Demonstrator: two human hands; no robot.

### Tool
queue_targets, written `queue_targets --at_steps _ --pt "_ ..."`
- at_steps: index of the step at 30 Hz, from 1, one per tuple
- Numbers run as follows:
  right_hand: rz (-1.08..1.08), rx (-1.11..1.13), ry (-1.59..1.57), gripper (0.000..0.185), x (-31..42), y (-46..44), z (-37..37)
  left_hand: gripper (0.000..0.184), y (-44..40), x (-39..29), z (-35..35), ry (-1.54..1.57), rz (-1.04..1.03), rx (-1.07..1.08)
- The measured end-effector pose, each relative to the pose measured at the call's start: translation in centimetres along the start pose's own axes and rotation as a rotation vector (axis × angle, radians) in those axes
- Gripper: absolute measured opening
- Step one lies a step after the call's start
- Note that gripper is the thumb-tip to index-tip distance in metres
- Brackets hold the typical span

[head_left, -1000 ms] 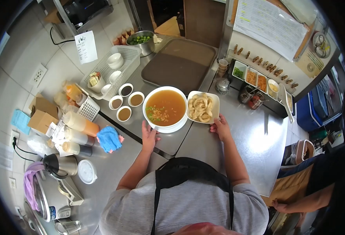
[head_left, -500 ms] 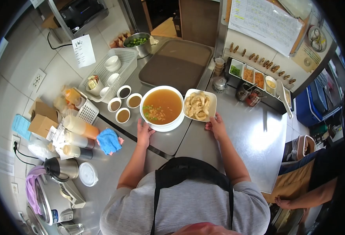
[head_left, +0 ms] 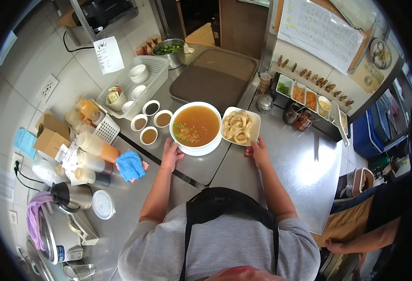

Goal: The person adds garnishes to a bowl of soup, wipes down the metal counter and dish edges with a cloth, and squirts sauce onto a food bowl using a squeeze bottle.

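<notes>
A large white bowl of brown broth [head_left: 197, 122] with green and brown bits on top stands on a white plate [head_left: 201, 152] on the steel counter. My left hand [head_left: 171, 154] is at the near-left edge of that plate, its fingers curled around the rim. To the right, close against the round bowl, is a squarish white bowl [head_left: 255, 122] heaped with pale, curled fried pieces [head_left: 237, 126]. My right hand [head_left: 258, 153] pinches this bowl's near-right corner. Several small cups of dark sauce [head_left: 163, 118] sit left of the broth.
Behind the bowls lies a brown tray [head_left: 213, 77]. A perforated basket [head_left: 156, 70] with white bowls is at the back left. Squeeze bottles [head_left: 97, 146] and a blue cloth [head_left: 131, 166] are left. Topping containers [head_left: 298, 92] line the right wall. Another person's hand [head_left: 334, 246] is lower right.
The whole view has shifted slightly. My hands stay at the plate and the squarish bowl, and both bowls keep their places on the counter.
</notes>
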State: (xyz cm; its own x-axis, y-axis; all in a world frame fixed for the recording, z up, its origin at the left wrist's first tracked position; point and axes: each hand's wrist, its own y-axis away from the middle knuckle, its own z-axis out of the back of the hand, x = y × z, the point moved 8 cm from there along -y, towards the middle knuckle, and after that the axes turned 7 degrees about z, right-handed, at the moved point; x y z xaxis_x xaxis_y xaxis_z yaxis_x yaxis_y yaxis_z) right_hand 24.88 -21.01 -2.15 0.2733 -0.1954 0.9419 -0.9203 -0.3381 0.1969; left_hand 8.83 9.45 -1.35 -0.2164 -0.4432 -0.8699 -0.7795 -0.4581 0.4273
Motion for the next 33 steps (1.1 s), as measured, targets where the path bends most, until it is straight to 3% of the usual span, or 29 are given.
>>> queue_targets --at_steps 5,9,12,15,18,33 --pt "0.016 -0.009 -0.021 0.044 0.6 0.9 0.0 0.060 1.8 -1.6 2.5 -0.167 -0.185 -0.200" --pt "0.030 -0.004 -0.028 0.046 0.6 1.6 0.3 0.046 3.4 -4.1 8.7 -0.507 -0.633 -0.427" --pt "0.044 -0.006 -0.042 0.048 0.3 2.0 0.8 0.047 5.8 -5.6 12.3 -0.726 -0.526 -0.609" --pt "0.063 -0.036 -0.042 0.048 0.1 2.5 1.3 0.052 8.1 -5.2 13.4 -1.359 -0.561 -0.987" --pt "0.096 -0.040 -0.014 0.048 0.0 2.8 1.7 0.053 8.4 -3.7 12.2 -1.519 -0.578 -1.041" --pt "0.249 -0.178 -0.039 0.029 -0.3 7.3 7.0 0.049 7.6 -3.6 11.6 -1.566 -0.476 -1.014"
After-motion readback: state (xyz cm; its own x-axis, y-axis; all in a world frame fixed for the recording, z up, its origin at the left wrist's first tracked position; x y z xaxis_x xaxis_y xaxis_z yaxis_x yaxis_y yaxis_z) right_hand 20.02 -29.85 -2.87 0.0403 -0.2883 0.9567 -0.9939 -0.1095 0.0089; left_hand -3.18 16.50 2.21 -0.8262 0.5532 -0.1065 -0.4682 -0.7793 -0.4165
